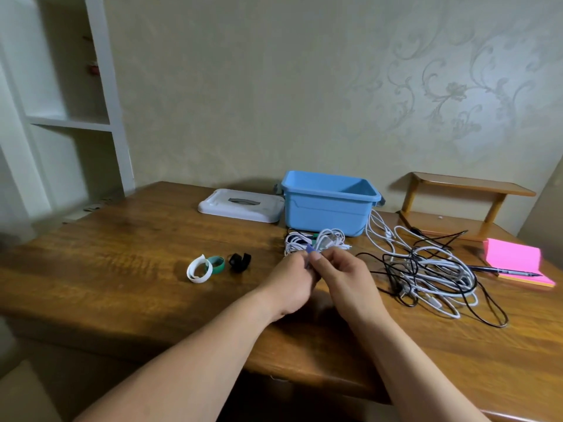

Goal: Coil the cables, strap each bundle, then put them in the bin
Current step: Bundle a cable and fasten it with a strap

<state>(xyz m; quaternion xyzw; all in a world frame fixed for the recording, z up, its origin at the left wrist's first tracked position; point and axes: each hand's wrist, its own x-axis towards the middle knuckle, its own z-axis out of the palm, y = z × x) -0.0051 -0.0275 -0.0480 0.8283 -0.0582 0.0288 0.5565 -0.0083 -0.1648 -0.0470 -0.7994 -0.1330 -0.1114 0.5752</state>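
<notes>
Wide wooden counter (pixel 137 269) fills the view, with white shelving (pixel 70 123) standing off its far left corner; at the back, the blue bin (pixel 323 214) sits open-topped, and its white lid (pixel 240 205) lies flat just beside it on the left, handle up; to the right of the bin there's the big loose tangle of cables (pixel 435 269), white and black strands looped over each other and spilling toward the counter's near right; behind that tangle, a small wooden shelf stand (pixel 469 185) sits against the wall; now the hands, both reaching in from the near edge and meeting mid-counter; the left hand (pixel 289 284) has its fingers curled round the near side of the coiled white bundle (pixel 320 242), which sits just in front of the bin; the right hand (pixel 344 278) is tucked right up against the left, thumb and forefinger pinched together on a purple strap (pixel 309 254) at the bundle's near edge; how far the strap goes round the coil I cannot tell, the fingers cover it; out on the far right, a pink sticky-note pad (pixel 515 257) with a pen (pixel 505 271) lying across its near edge; and to the left of the hands, three spare straps in a row on the counter, each curled into a ring: a white strap (pixel 199 269), a green strap (pixel 217 264) touching it, and a black strap (pixel 240 261) just beside that.
</notes>
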